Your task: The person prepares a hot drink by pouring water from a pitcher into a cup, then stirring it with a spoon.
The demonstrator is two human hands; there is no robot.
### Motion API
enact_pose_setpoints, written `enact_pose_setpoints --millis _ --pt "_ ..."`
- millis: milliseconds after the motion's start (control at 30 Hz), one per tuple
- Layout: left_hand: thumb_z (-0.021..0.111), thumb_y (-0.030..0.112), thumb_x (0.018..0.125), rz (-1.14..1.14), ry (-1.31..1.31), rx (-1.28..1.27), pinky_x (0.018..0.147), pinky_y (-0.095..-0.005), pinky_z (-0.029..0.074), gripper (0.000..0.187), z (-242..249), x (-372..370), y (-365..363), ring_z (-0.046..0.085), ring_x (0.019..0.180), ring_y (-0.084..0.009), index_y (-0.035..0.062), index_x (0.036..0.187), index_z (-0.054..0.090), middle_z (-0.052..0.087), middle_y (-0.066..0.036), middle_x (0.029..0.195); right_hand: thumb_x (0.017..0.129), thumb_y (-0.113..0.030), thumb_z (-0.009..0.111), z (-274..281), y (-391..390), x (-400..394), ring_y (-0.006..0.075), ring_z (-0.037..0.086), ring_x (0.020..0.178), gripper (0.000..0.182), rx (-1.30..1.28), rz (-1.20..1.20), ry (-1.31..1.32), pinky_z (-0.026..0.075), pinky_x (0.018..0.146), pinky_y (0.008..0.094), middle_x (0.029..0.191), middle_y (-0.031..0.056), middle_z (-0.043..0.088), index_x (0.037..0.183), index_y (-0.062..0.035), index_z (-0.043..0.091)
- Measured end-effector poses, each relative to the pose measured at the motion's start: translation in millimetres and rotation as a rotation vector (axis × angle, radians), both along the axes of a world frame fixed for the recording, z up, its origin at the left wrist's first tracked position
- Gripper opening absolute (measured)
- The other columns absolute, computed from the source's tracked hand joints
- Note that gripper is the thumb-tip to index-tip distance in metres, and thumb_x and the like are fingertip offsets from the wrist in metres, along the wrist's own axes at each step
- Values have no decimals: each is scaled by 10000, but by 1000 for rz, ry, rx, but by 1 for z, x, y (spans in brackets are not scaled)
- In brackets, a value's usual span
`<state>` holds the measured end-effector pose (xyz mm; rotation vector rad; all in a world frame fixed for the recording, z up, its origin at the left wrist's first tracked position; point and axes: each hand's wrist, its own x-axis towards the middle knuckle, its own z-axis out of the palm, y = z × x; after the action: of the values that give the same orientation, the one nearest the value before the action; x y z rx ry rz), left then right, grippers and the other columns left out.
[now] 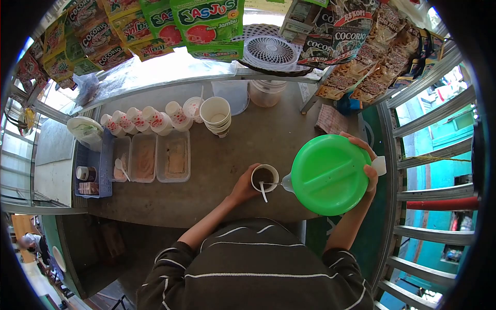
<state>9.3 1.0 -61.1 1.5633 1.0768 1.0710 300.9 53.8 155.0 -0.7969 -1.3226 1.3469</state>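
My left hand (244, 187) grips the side of a white paper cup (265, 177) that stands on the grey counter (217, 160). The cup holds dark powder or liquid and a white spoon (263, 192) leans out of it. My right hand (368, 164) holds a clear jug with a big green lid (329, 174), tilted toward the cup so that its spout sits just right of the cup's rim. A thin stream runs from the spout into the cup.
A stack of paper cups (216, 115) and rows of lying cups (144, 120) sit further back. Clear tubs of powder (157, 156) and a blue tray (93, 173) are on the left. Drink sachets (206, 23) hang overhead. Metal bars (434, 155) close the right side.
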Motion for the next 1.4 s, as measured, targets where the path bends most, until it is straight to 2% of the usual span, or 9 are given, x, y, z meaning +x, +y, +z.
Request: enact_pose_setpoints --millis 300,367,400,467,733,1400 --pt "859 140 622 12 12 9 891 -352 482 763 7 1 0 593 1068 -287 53 1254 442 576 -131 1143 686 -445 656 -1 0 2 312 580 1118 767 -3 -2 23 452 962 394 1317 258 493 1228 82 528" --pt "860 140 621 14 26 0 891 -351 482 761 9 1 0 594 1068 -285 54 1252 443 577 -130 1141 668 -444 661 -2 1 4 372 536 1167 768 -14 -5 -3 438 983 467 1319 302 463 1231 63 531" --pt "861 142 621 11 14 -9 893 -351 481 758 10 1 0 593 1070 -284 54 1249 445 576 -130 1145 668 -444 661 -1 0 4 372 536 1167 768 -14 -5 -3 438 983 467 1319 302 463 1231 63 531" --pt "861 144 621 8 1 -18 895 -351 480 756 10 1 0 592 1073 -282 53 1247 446 575 -129 1149 686 -448 658 0 0 2 313 575 1125 773 -6 -10 3 445 971 395 1322 258 489 1233 81 524" --pt "845 100 622 3 8 2 905 -350 475 760 7 0 0 587 1083 -277 52 1263 439 572 -129 1157 690 -441 659 -2 0 1 311 575 1125 768 -6 -5 19 443 971 388 1324 256 488 1237 81 522" --pt "836 109 637 10 26 14 904 -349 477 732 4 0 0 588 1082 -280 46 1255 449 579 -130 1154 674 -450 664 0 0 -3 305 579 1118 766 -24 -22 14 449 960 385 1314 248 500 1224 69 541"
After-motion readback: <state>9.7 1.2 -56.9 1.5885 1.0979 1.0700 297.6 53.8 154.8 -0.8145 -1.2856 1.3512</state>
